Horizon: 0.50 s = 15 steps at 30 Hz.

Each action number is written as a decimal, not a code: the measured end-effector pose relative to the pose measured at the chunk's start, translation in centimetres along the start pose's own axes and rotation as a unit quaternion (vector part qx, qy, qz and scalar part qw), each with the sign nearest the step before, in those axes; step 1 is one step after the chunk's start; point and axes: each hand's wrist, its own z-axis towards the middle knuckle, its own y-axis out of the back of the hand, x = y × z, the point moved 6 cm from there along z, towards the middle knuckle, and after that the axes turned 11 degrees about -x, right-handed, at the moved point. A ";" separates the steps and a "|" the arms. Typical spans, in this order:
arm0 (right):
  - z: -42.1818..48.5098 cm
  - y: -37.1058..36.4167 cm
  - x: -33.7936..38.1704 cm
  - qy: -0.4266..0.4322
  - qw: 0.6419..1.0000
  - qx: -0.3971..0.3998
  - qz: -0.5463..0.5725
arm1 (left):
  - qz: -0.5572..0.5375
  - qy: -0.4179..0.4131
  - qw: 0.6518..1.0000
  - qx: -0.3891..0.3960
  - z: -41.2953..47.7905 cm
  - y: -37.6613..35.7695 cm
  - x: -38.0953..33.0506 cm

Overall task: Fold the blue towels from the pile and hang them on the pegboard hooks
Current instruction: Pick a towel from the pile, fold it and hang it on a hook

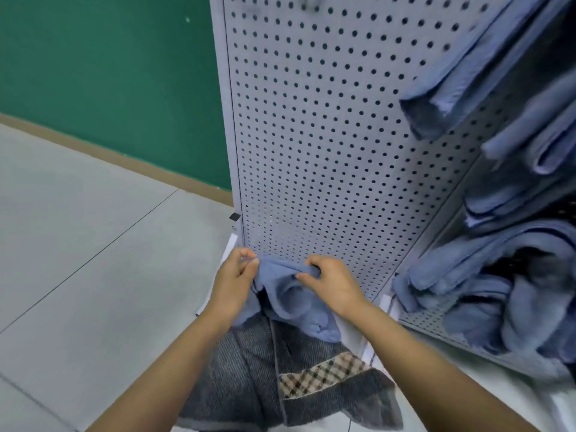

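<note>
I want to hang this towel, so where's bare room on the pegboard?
The pegboard panel above the held towel is bare, from its left edge to the hung towels. The right side is crowded: hung towels above, the towel pile below.

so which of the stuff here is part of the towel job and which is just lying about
Part of the job: blue towel, gripped by left hand and right hand; pegboard; folded towels hung on it; pile of blue towels.
Lying about: grey cloth with plaid band; green wall.
</note>
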 end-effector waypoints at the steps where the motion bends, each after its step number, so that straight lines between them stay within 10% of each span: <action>1: -0.4 2.0 0.8 0.000 1.000 -0.023 0.012 | -0.009 -0.003 1.000 0.010 -0.2 0.0 -1.7; 15: -17.2 29.1 8.7 0.043 0.963 -0.260 0.061 | 0.136 -0.133 0.941 0.278 -14.9 -3.6 -25.4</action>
